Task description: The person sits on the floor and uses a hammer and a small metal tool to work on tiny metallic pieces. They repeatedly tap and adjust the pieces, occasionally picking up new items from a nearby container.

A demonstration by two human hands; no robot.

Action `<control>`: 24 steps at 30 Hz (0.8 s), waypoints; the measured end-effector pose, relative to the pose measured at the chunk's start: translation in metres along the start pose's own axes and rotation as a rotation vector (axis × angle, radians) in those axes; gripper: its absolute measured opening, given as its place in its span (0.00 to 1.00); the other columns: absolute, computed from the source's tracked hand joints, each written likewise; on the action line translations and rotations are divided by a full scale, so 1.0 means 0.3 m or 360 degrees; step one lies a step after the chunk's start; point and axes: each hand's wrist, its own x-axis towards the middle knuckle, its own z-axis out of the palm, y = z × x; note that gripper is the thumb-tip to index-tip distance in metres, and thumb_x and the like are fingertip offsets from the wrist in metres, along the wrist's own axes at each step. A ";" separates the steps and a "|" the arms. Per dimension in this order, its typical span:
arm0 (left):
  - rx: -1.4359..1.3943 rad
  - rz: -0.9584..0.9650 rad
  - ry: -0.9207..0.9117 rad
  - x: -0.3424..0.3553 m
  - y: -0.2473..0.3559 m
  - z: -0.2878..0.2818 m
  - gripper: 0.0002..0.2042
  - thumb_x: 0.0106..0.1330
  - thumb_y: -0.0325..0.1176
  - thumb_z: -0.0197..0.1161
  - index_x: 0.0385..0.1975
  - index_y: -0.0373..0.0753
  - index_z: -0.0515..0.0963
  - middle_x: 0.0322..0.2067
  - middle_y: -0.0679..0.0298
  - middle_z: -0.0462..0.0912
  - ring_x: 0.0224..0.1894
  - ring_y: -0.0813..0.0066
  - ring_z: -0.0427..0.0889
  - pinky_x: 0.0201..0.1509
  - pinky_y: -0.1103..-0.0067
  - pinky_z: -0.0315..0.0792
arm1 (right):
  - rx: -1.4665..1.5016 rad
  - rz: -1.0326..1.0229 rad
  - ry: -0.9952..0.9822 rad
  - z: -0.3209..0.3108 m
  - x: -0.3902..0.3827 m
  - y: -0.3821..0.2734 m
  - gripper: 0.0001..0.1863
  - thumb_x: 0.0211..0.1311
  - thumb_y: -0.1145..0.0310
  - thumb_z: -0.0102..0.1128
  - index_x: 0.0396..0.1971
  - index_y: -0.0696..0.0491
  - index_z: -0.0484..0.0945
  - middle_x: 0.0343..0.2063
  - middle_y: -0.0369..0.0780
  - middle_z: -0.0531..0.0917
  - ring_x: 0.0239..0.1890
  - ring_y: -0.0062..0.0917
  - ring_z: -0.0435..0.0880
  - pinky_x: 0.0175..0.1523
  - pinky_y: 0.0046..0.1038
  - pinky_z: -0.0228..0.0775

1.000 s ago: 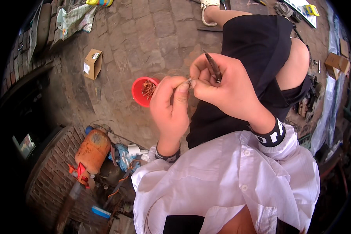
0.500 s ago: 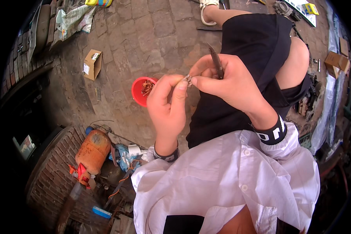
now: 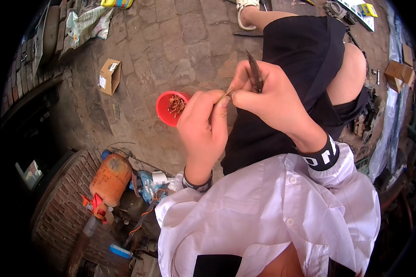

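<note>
Over my lap in the head view, both hands meet at a small pale piece [image 3: 228,92], too small to identify, pinched between thumbs and forefingers. My left hand [image 3: 201,127] is closed on it from the left. My right hand [image 3: 275,99] also grips it and has a dark, pointed metal tool [image 3: 255,71], possibly pliers, tucked in its curled fingers, tip upward; the tool's lower part is hidden. Just left of my hands, a red plastic bucket [image 3: 162,113] on the paving holds several reddish-brown, copper-like bits [image 3: 174,105], partly screened by my left hand.
A cardboard box [image 3: 110,76] lies at the upper left. A rusty orange gas cylinder [image 3: 110,177] and blue plastic bag [image 3: 148,187] are at the lower left. A sack [image 3: 81,25] is at the top left; metal parts [image 3: 337,11] and boxes [image 3: 397,74] lie to the right.
My hands have shifted slightly: since half a second ago the left has moved a little rightward and the right thumb has edged right along the small piece. The tool stays in my right hand.
</note>
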 end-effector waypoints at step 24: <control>-0.0881 -0.0600 -0.0118 -0.010 -0.036 -0.007 0.06 0.71 0.29 0.59 0.33 0.34 0.77 0.22 0.75 0.73 0.21 0.92 0.66 0.23 0.90 0.58 | 0.0072 0.0107 -0.0046 -0.008 0.017 0.024 0.07 0.54 0.70 0.66 0.25 0.57 0.78 0.17 0.27 0.73 0.20 0.07 0.66 0.25 0.17 0.55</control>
